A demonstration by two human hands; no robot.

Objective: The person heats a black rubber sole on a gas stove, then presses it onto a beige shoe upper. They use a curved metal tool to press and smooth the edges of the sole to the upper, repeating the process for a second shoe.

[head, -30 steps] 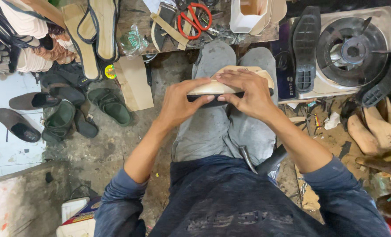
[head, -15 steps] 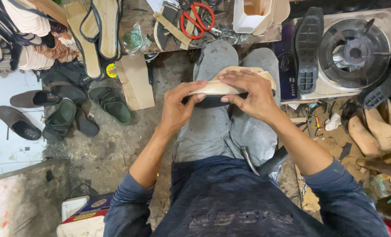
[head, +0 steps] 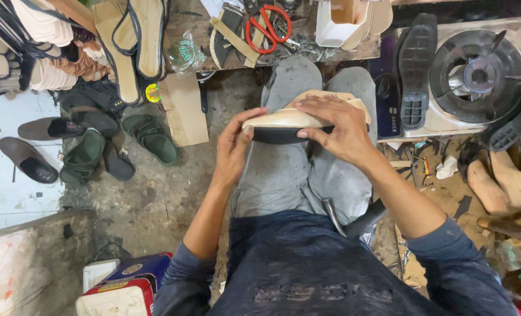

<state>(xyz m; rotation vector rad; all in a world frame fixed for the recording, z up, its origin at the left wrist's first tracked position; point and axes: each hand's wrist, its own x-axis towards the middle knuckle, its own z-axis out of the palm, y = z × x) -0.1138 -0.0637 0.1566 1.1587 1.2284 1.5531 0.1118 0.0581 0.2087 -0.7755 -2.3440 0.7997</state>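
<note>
A shoe (head: 290,123) with a cream insole side and a black upper lies across my knees in grey trousers (head: 284,175). My left hand (head: 234,146) grips its left end, thumb on the cream edge. My right hand (head: 336,126) lies over its top and right part, fingers spread and pressing down. Both hands touch the shoe.
A workbench (head: 196,17) ahead holds red-handled scissors (head: 266,26), soles and a white box (head: 339,23). A gas stove (head: 471,76) with a black sole (head: 415,67) stands at right. Sandals (head: 149,137) and shoes (head: 26,158) lie on the floor at left. Wooden lasts (head: 494,187) lie at right.
The shoe and both hands have shifted slightly; my left hand moved down along the shoe's left end while the right keeps pressing on top.
</note>
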